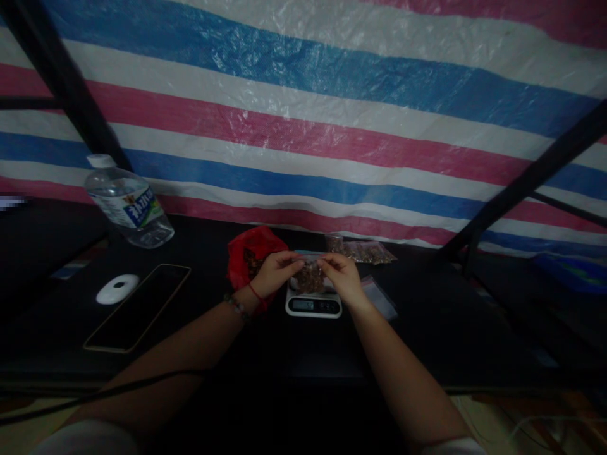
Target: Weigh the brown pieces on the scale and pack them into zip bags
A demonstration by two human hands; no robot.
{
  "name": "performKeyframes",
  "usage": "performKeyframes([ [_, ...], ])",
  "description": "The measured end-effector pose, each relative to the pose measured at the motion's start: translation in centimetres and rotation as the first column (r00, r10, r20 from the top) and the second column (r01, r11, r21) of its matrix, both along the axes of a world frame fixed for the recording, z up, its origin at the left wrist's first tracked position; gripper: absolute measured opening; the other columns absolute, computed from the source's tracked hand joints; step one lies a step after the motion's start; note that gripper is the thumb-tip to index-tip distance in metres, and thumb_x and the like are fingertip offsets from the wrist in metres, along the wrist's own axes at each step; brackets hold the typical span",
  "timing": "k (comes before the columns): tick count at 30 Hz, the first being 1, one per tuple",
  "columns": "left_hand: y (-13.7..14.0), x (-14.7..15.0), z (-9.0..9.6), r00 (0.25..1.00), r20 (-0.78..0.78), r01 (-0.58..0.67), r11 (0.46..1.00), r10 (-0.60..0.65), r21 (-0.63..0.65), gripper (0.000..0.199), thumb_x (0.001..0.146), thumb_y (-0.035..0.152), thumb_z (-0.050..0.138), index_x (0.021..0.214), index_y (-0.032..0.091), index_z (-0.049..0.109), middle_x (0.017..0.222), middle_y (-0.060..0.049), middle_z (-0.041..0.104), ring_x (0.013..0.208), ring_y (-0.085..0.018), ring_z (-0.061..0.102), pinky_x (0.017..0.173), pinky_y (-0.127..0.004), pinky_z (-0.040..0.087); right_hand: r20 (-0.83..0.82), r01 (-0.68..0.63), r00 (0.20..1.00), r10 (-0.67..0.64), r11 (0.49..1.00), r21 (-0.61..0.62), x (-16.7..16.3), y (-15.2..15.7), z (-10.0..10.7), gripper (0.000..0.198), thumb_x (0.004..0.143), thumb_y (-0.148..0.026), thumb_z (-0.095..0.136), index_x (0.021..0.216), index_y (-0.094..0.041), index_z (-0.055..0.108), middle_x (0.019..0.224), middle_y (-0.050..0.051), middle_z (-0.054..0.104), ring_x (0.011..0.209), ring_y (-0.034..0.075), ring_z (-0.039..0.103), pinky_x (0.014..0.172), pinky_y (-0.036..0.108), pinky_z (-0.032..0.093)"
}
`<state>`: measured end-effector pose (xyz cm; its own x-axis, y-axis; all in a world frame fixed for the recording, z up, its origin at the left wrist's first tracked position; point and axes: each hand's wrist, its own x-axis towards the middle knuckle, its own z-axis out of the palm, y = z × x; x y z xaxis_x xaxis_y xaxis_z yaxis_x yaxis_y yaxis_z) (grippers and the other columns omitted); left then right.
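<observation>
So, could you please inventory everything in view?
table: 1, black, centre
scale: 1, white, centre
sack: 1, red, left of scale
held bag: 1, clear, over scale
filled bags: several, clear, back right
loose bag: 1+, clear, right of scale
phone: 1, black, front left
oval object: 1, white, beside phone
bottle: 1, clear, back left
striped sheet: 1, multicoloured, behind
frame bars: several, black, sides
blue item: 1, blue, right edge
cable: 1, black, lower left
bracelets: 2, red, dark, left wrist
left hand, right hand: 2, bare, on held bag

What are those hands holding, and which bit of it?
A small, filled clear bag, pinched near its top: the left hand at one side, the right hand at the other.
</observation>
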<state>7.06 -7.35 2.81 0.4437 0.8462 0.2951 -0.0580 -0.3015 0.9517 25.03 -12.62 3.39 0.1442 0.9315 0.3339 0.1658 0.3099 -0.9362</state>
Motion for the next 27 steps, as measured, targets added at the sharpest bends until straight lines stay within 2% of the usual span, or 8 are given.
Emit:
performKeyframes([
  [3,0.0,0.0,0.1,0.997,0.007,-0.072,0.996,0.071,0.058,0.032,0.073,0.043,0.068,0.083,0.013,0.071,0.078,-0.005,0.069,0.072,-0.017,0.062,0.068,-0.029,0.051,0.006,-0.013,1.000,0.013,1.000,-0.003,-0.1,-0.1,0.0,0.021,0.073,-0.041,0.069,0.078,-0.020,0.068,0.068,0.001,0.066,0.060,0.015,0.059,0.054,0.026,0.048],
  [7,-0.1,-0.1,0.4,0.997,-0.029,-0.070,0.992,0.073,0.101,0.029,0.075,0.041,0.067,0.078,0.013,0.071,0.072,-0.004,0.068,0.067,-0.015,0.061,0.063,-0.027,0.050,0.027,0.020,0.999,-0.019,1.000,-0.001,0.0,-0.1,0.1,0.020,0.073,-0.039,0.069,0.078,-0.019,0.067,0.069,0.001,0.066,0.061,0.015,0.060,0.056,0.026,0.048],
  [14,0.4,-0.1,0.5,0.992,0.040,-0.124,0.988,0.121,0.097,0.024,0.072,0.037,0.070,0.077,0.013,0.068,0.072,-0.003,0.068,0.066,-0.014,0.061,0.063,-0.026,0.051,0.083,0.126,0.988,-0.129,0.991,0.031,0.4,0.0,0.1,0.021,0.075,-0.039,0.067,0.074,-0.018,0.067,0.064,0.000,0.063,0.058,0.014,0.057,0.055,0.024,0.045],
  [17,0.6,-0.2,0.3,0.986,0.047,-0.165,0.979,0.160,0.117,0.022,0.073,0.036,0.069,0.075,0.014,0.068,0.071,-0.003,0.068,0.066,-0.015,0.062,0.064,-0.026,0.051,0.091,0.129,0.987,-0.132,0.991,0.039,0.4,0.0,0.1,0.020,0.075,-0.039,0.066,0.077,-0.019,0.067,0.065,0.000,0.064,0.058,0.014,0.058,0.056,0.025,0.045],
  [24,0.4,-0.6,0.9,0.994,0.004,-0.108,0.958,0.111,0.264,0.018,0.076,0.031,0.068,0.074,0.014,0.069,0.073,-0.004,0.069,0.069,-0.015,0.062,0.066,-0.025,0.050,0.181,0.154,0.967,-0.176,0.980,0.129,0.5,-0.3,0.5,0.018,0.078,-0.036,0.064,0.074,-0.019,0.066,0.068,0.000,0.063,0.062,0.014,0.058,0.060,0.025,0.046],
  [27,0.3,-0.6,1.1,0.993,0.012,-0.116,0.963,0.117,0.244,0.017,0.077,0.030,0.066,0.075,0.013,0.068,0.072,-0.004,0.068,0.068,-0.014,0.061,0.065,-0.025,0.049,0.199,0.131,0.967,-0.162,0.978,0.162,0.5,-0.4,0.4,0.014,0.079,-0.033,0.063,0.074,-0.019,0.065,0.068,0.000,0.063,0.063,0.014,0.058,0.062,0.025,0.046],
])
